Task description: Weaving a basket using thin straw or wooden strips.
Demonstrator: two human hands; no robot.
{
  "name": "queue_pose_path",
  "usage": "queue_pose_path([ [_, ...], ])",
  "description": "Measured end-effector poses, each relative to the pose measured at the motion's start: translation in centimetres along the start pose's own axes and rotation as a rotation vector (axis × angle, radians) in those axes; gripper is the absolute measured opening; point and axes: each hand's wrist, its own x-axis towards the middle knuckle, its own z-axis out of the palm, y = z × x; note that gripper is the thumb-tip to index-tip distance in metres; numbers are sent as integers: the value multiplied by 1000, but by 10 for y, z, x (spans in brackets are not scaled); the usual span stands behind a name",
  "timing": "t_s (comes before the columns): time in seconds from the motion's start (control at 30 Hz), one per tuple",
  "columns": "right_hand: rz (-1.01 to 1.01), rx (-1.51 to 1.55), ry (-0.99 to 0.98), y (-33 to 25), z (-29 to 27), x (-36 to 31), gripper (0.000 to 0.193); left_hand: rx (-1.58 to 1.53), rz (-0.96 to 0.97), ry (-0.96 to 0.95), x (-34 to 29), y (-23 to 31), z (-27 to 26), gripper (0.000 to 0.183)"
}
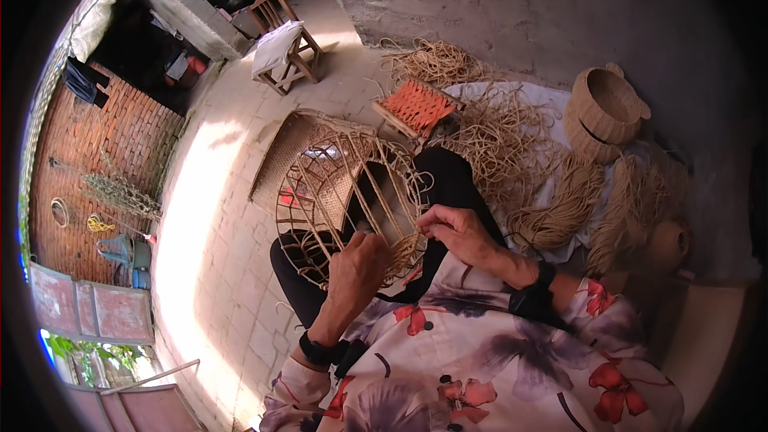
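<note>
An open basket frame [358, 192] of brown rods and twisted straw cord rests across my lap, tilted, with a band of weaving at its near right part. My left hand [360, 266] is closed at the near side of the frame, its fingers curled over the rods and partly hidden. At the frame's right edge, my right hand [458, 232] pinches thumb and fingers together on a straw cord [406, 245] beside the woven band. The cord's end is hard to make out.
A woven mat [276, 162] lies beyond the frame. Ahead stand a low stool with an orange webbed seat [418, 107] and a wooden chair [286, 46]. Loose straw cord [500, 132] heaps on a white sheet at right, near a woven basket [606, 108] by the wall.
</note>
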Motion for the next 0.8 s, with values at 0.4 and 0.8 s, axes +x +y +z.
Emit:
queue_pose_path([
  [0.4, 8, -23, -48, -7, -3, -3, 23, 23, 48, -38, 9, -1, 1, 15],
  [0.8, -13, -9, -73, -4, -3, -1, 24, -17, 121, -17, 10, 3, -2, 13],
])
